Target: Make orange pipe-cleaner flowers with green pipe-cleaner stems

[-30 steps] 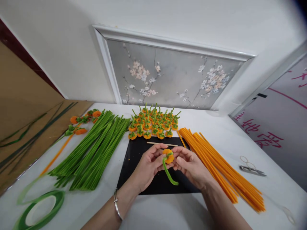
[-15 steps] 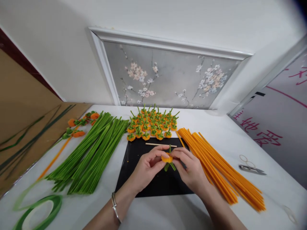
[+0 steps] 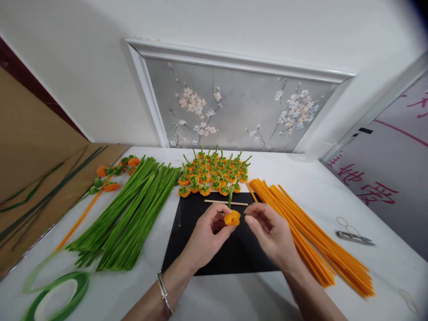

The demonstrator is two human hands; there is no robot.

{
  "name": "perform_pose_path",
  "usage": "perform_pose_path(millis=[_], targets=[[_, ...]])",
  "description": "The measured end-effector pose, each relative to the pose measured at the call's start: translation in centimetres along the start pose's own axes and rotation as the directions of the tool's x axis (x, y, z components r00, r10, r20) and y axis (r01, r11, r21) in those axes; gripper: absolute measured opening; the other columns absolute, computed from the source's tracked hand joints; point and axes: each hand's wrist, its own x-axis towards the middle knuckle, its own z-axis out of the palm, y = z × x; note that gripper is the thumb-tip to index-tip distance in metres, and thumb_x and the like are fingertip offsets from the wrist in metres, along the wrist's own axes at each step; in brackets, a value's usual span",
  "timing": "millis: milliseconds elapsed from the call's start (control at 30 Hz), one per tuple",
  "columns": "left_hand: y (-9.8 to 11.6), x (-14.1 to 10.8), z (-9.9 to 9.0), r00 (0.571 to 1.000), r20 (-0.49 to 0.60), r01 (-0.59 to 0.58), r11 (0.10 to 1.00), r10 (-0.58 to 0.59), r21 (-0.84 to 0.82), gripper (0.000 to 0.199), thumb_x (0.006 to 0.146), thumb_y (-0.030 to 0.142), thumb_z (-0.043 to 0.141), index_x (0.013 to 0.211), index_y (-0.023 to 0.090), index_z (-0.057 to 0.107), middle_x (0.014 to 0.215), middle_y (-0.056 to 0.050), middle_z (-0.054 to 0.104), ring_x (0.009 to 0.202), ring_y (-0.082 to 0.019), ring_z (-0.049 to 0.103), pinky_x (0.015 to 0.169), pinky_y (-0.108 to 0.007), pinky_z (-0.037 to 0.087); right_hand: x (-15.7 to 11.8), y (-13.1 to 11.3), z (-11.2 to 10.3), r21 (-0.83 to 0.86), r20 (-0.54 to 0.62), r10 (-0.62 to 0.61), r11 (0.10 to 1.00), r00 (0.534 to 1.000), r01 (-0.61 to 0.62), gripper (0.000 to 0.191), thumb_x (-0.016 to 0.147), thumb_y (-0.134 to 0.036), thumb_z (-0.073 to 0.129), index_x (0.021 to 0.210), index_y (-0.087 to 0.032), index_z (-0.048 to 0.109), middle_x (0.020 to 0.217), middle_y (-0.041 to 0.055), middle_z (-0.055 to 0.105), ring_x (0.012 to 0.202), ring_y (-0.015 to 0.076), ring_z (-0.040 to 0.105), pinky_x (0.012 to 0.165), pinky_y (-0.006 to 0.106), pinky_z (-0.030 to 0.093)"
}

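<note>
My left hand [image 3: 210, 229] pinches an orange pipe-cleaner flower [image 3: 232, 218] between thumb and fingers, above the black mat [image 3: 227, 258]. A green stem [image 3: 230, 196] rises behind the flower, and its orange face is turned toward me. To the right, my right hand [image 3: 269, 227] is apart from the flower, fingers curled, with a gap between thumb and forefinger and nothing visible in it. Just beyond both hands a thin wooden stick [image 3: 214, 202] lies across the mat. Several finished orange flowers [image 3: 204, 190] with green stems stand in rows behind the mat.
Green pipe cleaners [image 3: 130, 223] lie in a pile at left, orange ones [image 3: 310, 232] at right. Scissors [image 3: 355, 237] rest at far right. A roll of green tape [image 3: 80, 290] sits front left, near orange flower stems [image 3: 111, 187]. A wall [image 3: 240, 26] stands behind.
The flower has been tipped so its orange face points toward me and the green parts below it no longer show. My right hand has let go and moved slightly right.
</note>
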Motion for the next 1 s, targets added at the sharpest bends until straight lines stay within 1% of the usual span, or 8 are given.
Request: perform_pose_path(millis=[133, 233, 333, 467, 533, 600, 733, 1000], targets=[[-0.4, -0.2, 0.5, 0.999, 0.026, -0.046, 0.999, 0.046, -0.028, 0.024, 0.081, 0.011, 0.059, 0.101, 0.022, 0.053, 0.097, -0.002, 0.059, 0.091, -0.015, 0.061, 0.079, -0.025, 0.050, -0.2, -0.3, 1.0, -0.063, 0.078, 0.061, 0.996, 0.995, -0.056, 0.009, 0.083, -0.023, 0.059, 0.092, -0.020, 0.059, 0.083, 0.0024, 0.064, 0.071, 0.0142, 0.061, 0.067, 0.025, 0.053], [-0.4, -0.2, 0.4, 0.992, 0.051, -0.122, 0.992, 0.120, 0.040, 0.027, 0.082, 0.010, 0.055, 0.106, 0.021, 0.058, 0.105, -0.005, 0.055, 0.097, -0.017, 0.059, 0.083, -0.027, 0.049, -0.2, -0.3, 1.4, -0.132, 0.081, 0.059, 0.990, 0.995, -0.048, 0.009, 0.082, -0.019, 0.057, 0.091, -0.020, 0.058, 0.080, 0.0014, 0.063, 0.068, 0.0137, 0.060, 0.066, 0.025, 0.053], [-0.1, -0.1, 0.1, 0.987, 0.083, -0.143, 0.983, 0.134, 0.114, 0.022, 0.084, 0.013, 0.055, 0.103, 0.020, 0.063, 0.102, -0.006, 0.056, 0.095, -0.018, 0.058, 0.081, -0.027, 0.049, -0.4, 0.1, 1.5, -0.270, 0.049, -0.030, 0.962, 0.998, 0.042, 0.018, 0.081, -0.014, 0.055, 0.098, -0.019, 0.057, 0.083, 0.0028, 0.064, 0.073, 0.0155, 0.062, 0.068, 0.027, 0.053], [0.1, 0.1, -0.1, 0.996, 0.002, -0.088, 0.973, 0.090, 0.215, 0.009, 0.084, 0.021, 0.061, 0.091, 0.017, 0.064, 0.089, -0.004, 0.060, 0.083, -0.016, 0.058, 0.073, -0.025, 0.049, -0.6, 0.3, 1.6, -0.443, 0.062, -0.231, 0.865, 0.971, 0.234, 0.025, 0.085, -0.012, 0.049, 0.109, -0.018, 0.053, 0.086, 0.0059, 0.064, 0.076, 0.0193, 0.061, 0.070, 0.032, 0.052], [-0.1, 0.1, -0.1, 0.998, -0.004, -0.064, 0.982, 0.066, 0.180, 0.008, 0.084, 0.023, 0.061, 0.088, 0.017, 0.063, 0.084, -0.003, 0.060, 0.076, -0.015, 0.058, 0.069, -0.025, 0.050, -0.6, 0.2, 1.6, -0.463, 0.088, -0.279, 0.839, 0.956, 0.287, 0.023, 0.088, -0.013, 0.046, 0.110, -0.018, 0.052, 0.084, 0.0059, 0.064, 0.074, 0.0198, 0.059, 0.068, 0.032, 0.052], [-0.2, 0.1, 0.0, 0.999, 0.009, -0.043, 0.995, 0.042, 0.094, 0.009, 0.086, 0.025, 0.060, 0.089, 0.017, 0.062, 0.084, -0.003, 0.060, 0.074, -0.015, 0.060, 0.069, -0.026, 0.053, -0.6, 0.2, 1.5, -0.448, 0.100, -0.290, 0.841, 0.952, 0.304, 0.022, 0.090, -0.013, 0.045, 0.110, -0.018, 0.052, 0.084, 0.0054, 0.064, 0.074, 0.0194, 0.059, 0.068, 0.031, 0.052], [-0.4, 0.1, 0.1, 0.999, 0.009, -0.043, 0.999, 0.043, -0.004, 0.009, 0.087, 0.024, 0.058, 0.090, 0.018, 0.063, 0.088, -0.003, 0.061, 0.076, -0.015, 0.063, 0.073, -0.029, 0.057, -0.6, 0.4, 1.3, -0.360, 0.046, -0.235, 0.903, 0.971, 0.235, 0.020, 0.090, -0.014, 0.049, 0.109, -0.020, 0.051, 0.088, 0.0037, 0.065, 0.079, 0.0167, 0.062, 0.073, 0.028, 0.052], [-1.0, 0.0, 0.3, 0.989, -0.036, -0.141, 0.988, 0.143, 0.056, 0.013, 0.083, 0.017, 0.059, 0.089, 0.018, 0.071, 0.095, -0.005, 0.059, 0.078, -0.015, 0.064, 0.069, -0.026, 0.057, -0.6, 0.4, 1.7, -0.267, -0.066, -0.128, 0.958, 0.990, 0.106, 0.017, 0.087, -0.016, 0.053, 0.103, -0.021, 0.056, 0.086, 0.0024, 0.066, 0.078, 0.0159, 0.066, 0.074, 0.028, 0.054]])
